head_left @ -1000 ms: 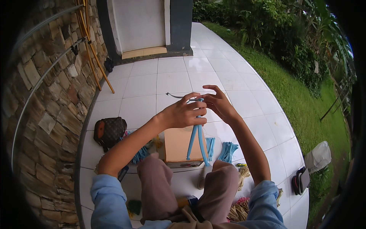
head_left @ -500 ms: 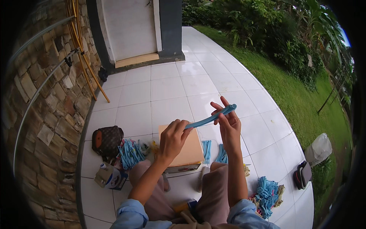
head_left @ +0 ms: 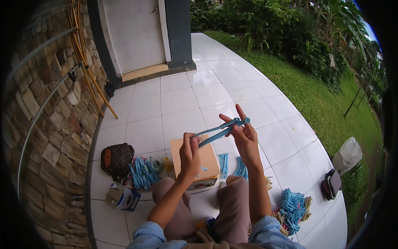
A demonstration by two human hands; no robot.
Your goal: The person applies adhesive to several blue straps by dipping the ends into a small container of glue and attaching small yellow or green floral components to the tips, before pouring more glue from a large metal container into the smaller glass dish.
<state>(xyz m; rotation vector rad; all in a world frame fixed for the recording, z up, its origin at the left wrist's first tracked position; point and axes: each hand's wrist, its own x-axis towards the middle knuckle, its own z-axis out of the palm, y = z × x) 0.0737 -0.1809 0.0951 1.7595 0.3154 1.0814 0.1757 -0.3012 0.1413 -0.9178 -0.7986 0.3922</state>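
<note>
Two light-blue, cord-like strips (head_left: 215,136) stretch between my hands above a cardboard box (head_left: 206,162). My left hand (head_left: 190,155) is closed round their lower ends, and a short blue tail hangs below it. Near the upper ends, my right hand (head_left: 247,145) pinches them with the thumb, two fingers stretched out behind. The upper tips lie slightly apart and look thick or rolled. Two small bundles of blue strips (head_left: 224,165) lie just right of the box. Whether the held strips are one folded length I cannot tell.
A blue bundle (head_left: 144,172), a brown patterned bag (head_left: 118,159) and a clear container with a blue label (head_left: 123,197) sit at left. To the right are a blue-and-tan pile (head_left: 293,207), a dark case (head_left: 331,184) and a white plastic bag (head_left: 347,154). Yellow poles (head_left: 85,66) lean against the stone wall.
The blue length showed as a single piece; now two strips spread apart between my hands. My left hand has moved slightly lower and turned, and a blue tail shows beneath it.
</note>
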